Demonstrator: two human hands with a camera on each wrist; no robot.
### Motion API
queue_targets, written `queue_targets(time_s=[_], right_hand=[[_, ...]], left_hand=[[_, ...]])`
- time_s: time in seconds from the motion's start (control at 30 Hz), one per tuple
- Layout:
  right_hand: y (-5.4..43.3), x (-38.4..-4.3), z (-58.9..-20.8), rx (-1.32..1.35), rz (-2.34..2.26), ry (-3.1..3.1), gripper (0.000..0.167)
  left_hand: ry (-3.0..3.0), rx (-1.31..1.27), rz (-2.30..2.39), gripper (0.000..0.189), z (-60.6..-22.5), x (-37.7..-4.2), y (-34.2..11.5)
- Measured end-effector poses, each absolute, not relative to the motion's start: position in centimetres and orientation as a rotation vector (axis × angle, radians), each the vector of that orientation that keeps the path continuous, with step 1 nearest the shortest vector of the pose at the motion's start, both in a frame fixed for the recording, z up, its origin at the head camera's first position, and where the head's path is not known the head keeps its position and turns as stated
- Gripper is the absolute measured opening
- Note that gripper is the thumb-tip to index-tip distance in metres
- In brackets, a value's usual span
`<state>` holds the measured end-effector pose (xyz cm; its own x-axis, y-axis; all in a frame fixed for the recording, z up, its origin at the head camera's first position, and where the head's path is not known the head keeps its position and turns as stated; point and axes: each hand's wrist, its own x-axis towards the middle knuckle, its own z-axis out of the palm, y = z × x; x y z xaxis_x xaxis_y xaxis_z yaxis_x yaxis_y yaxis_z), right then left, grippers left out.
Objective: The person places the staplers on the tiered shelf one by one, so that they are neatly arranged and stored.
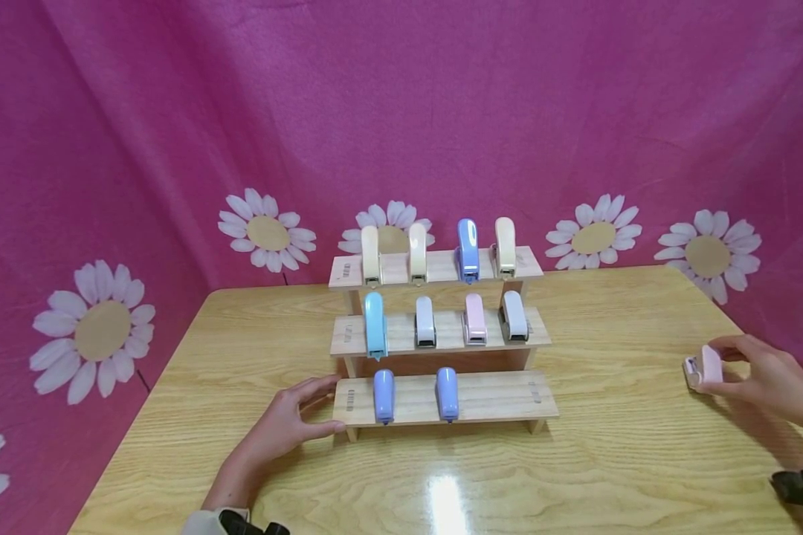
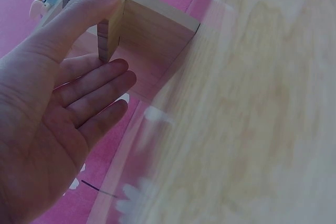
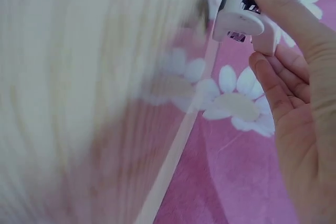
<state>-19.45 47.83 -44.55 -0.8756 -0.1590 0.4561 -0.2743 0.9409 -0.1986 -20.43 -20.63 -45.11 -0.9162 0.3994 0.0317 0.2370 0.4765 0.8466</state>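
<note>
My right hand (image 1: 769, 379) pinches a small pale pink stapler (image 1: 711, 364) between thumb and fingers, over the table's right side. In the right wrist view, that stapler (image 3: 239, 22) is tilted, with the thumb on one end. My left hand (image 1: 277, 423) holds the left end of the lowest step of a three-step wooden rack (image 1: 495, 394), thumb at the front edge and index finger toward the back. Two periwinkle staplers, one left (image 1: 384, 396) and one nearer the middle (image 1: 447, 394), stand on that step; its right part is bare wood.
The middle step bears a light blue stapler (image 1: 375, 325), a pink stapler (image 1: 474, 319) and two whitish ones. Cream staplers and a blue stapler (image 1: 468, 251) stand on the top step. A magenta cloth (image 1: 442, 111) with daisies hangs behind the wooden table (image 1: 609, 446).
</note>
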Motion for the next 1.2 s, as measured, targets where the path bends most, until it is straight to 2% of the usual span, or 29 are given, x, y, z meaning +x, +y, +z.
queue_targets(time_s=[0.33,0.5,0.83,0.97,1.2], right_hand=[[43.6,-19.0,-43.6,0.377,0.624,-2.51,0.071],[40.5,-18.9,-42.9,0.508,0.715,-2.384,0.076],[34.1,-18.5,-41.1,0.671,0.675,-2.333,0.08],[31.9,-18.1,-40.3,0.789,0.665,-2.306,0.07],[28.3,-17.5,-39.4,0.912,0.632,-2.266,0.076]], left_hand=[[2.548,0.617,1.446,0.072,-45.0,-20.4,-20.6],[2.536,0.63,1.444,0.071,-44.9,-20.3,-20.7],[2.564,0.55,1.429,0.073,-44.9,-20.2,-20.5],[2.57,0.589,1.426,0.072,-45.0,-20.2,-20.6],[2.558,0.533,1.427,0.073,-44.9,-20.3,-20.5]])
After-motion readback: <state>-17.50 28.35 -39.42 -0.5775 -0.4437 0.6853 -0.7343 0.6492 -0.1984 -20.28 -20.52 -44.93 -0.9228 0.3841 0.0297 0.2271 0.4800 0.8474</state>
